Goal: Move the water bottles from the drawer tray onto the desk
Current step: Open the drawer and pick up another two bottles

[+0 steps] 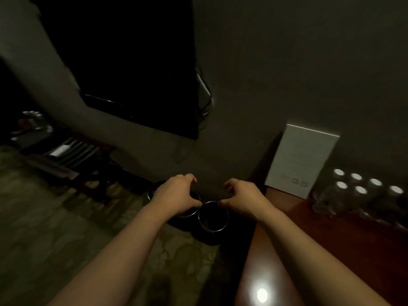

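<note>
A dim room. The brown surface (344, 246) fills the lower right; clustered water bottles (362, 193) stand at its right edge. At centre, left hand (176, 195) and right hand (240, 198) hover with loosely curled fingers, each grip grasping nothing.

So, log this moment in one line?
left hand: empty | right hand: empty | water bottles: on desk

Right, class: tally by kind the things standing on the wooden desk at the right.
Water bottles, counted by white caps in view: 6
White card leaning on the wall: 1
Total on the desk: 7
</note>
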Tool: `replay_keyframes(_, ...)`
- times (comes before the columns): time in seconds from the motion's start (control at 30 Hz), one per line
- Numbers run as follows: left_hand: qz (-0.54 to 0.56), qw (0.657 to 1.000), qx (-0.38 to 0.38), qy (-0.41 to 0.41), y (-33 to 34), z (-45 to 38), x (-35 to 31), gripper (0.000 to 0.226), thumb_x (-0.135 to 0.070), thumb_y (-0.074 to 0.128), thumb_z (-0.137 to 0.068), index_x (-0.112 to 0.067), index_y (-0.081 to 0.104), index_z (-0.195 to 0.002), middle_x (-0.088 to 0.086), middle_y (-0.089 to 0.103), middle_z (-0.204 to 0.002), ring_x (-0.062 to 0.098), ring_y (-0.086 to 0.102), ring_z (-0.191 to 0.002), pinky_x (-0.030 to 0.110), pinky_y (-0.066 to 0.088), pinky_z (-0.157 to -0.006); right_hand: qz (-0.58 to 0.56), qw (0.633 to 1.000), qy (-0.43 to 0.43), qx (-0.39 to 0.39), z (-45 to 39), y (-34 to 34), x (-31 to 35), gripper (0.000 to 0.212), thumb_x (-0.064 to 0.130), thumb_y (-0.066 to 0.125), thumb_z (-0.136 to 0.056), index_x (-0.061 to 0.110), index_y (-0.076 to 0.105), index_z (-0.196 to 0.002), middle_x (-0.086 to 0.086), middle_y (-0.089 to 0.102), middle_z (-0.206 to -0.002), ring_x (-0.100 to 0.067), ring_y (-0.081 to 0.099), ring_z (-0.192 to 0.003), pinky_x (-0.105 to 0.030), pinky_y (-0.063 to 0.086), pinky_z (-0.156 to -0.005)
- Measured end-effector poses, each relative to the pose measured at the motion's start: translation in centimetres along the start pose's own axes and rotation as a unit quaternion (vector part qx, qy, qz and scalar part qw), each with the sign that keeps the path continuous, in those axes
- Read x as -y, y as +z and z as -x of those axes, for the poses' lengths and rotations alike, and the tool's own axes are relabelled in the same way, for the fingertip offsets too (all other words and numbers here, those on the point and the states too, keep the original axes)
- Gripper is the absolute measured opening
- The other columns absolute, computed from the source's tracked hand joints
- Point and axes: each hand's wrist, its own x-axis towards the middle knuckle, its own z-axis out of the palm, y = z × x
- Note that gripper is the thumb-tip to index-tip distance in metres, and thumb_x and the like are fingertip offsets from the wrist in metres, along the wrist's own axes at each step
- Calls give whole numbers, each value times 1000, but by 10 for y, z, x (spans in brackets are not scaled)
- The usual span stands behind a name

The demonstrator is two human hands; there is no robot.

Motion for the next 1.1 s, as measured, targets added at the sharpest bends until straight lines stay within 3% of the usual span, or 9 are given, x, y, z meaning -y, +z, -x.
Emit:
replay_keyframes(0.3,-30,996,-29,-84,-50,64,182,70,-51,76,-75,-29,49,-135,-4,54,-127,16,55,-112,34,53,-82,86,986,-124,66,-44,89,166,59,41,77,-79,20,54,-130,-1,64,-122,-18,62,-106,-30,55,-85)
replay_keyframes(0.5,-29,989,-38,-137,-75,80,265,75,-53,75,-75,-29,46,-139,-3,54,-127,16,55,-112,34,53,-80,175,959,-206,88,-72,127,253,41,37,74,-78,25,58,-114,5,61,-98,-14,60,-87,-30,56,-72)
replay_keyframes(0.6,-15,986,-44,-161,-85,76,301,77,-54,76,-73,-28,48,-139,-1,55,-129,17,56,-113,36,53,-86,191,948,-233,107,-96,141,290,41,34,73,-79,23,59,-116,3,63,-100,-15,61,-87,-33,58,-74)
replay_keyframes(0.8,-14,979,-42,-201,-111,40,377,75,-52,76,-73,-24,49,-137,3,55,-128,22,56,-114,39,53,-91,219,921,-295,130,-166,165,361,51,36,76,-81,20,55,-125,0,63,-107,-17,61,-93,-32,55,-75)
replay_keyframes(0.97,-34,972,-54,-225,-147,-13,448,75,-54,78,-72,-23,51,-135,3,57,-125,23,58,-112,39,53,-88,248,894,-350,127,-251,184,429,45,35,74,-80,18,58,-118,-3,62,-102,-19,59,-87,-29,44,-62)
replay_keyframes(1.1,-40,966,-60,-247,-187,-64,506,73,-46,77,-75,-22,49,-138,3,57,-127,22,58,-113,39,53,-88,270,876,-377,129,-323,196,491,41,35,69,-81,17,57,-115,-5,59,-106,-23,58,-91,-29,42,-63)
